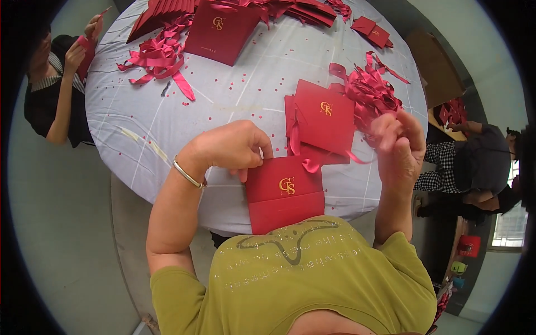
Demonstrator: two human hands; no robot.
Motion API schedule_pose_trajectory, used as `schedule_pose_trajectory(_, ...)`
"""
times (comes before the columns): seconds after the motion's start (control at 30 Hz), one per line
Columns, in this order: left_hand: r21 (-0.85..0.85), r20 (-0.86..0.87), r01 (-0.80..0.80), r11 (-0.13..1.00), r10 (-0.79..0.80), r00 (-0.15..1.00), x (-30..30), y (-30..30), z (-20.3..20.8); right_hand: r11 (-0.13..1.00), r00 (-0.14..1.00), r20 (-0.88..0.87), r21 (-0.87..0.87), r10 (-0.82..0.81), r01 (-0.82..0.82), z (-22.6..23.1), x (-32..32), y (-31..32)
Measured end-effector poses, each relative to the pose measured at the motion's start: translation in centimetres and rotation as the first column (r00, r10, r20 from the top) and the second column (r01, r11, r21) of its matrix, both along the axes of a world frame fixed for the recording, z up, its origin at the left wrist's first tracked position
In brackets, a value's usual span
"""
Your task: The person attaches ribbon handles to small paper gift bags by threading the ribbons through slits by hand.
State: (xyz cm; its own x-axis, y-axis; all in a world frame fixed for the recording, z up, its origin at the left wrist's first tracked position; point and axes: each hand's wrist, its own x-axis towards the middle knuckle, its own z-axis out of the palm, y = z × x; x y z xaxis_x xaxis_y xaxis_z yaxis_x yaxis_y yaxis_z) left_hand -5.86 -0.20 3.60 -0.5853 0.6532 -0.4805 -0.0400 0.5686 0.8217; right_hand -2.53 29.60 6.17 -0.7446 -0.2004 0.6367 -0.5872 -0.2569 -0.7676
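The left hand (pixel 231 146) is bent down at the upper left corner of the front bag (pixel 285 207), its fingers curled and touching the top edge; whether they pinch it I cannot tell, as the fingertips are partly hidden. This red bag, with its gold emblem, lies at the near edge of the table (pixel 223 117), right against the person's green shirt (pixel 279 268), a crease running across it below the emblem. A pink bow (pixel 311 165) sits at its top edge, right of the left hand. The right hand (pixel 401 139) is raised just beside the ribbon pile (pixel 373 92), fingers bent and blurred, so I cannot tell whether they grip anything; a loose ribbon end (pixel 362 158) reaches toward it from the bag stack (pixel 324 120), which lies just beyond the front bag. Small red dots are scattered over the pale, creased cloth. At the far side a large bag (pixel 220 33) lies beside another ribbon heap (pixel 159 58), with more bags (pixel 162 19) to the left. A bracelet (pixel 188 172) circles the left wrist, and a co-worker (pixel 58 84) at the left holds something red
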Motion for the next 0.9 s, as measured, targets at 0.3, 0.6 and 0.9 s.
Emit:
schedule_pose_trajectory(0.3, 0.047, 0.105, 0.007, 0.999, -0.012, 0.994, -0.7, -1.1, -1.1, 0.958, 0.892, 0.362, -0.008, 0.269, -0.286, 2.0, 2.6, -2.8)
schedule_pose_trajectory(0.6, 0.134, 0.225, -0.004, 0.991, -0.026, 0.974, -1.2, -1.4, -1.7, 0.732, 0.999, 0.048, 0.680, 0.014, -0.043, -2.4, 1.7, -7.5)
schedule_pose_trajectory(0.9, 0.127, 0.129, 0.092, 0.988, -0.108, 0.986, -1.5, -1.1, -2.3, 0.686, 0.994, -0.106, 0.723, -0.010, 0.083, -4.6, 1.5, -8.0)
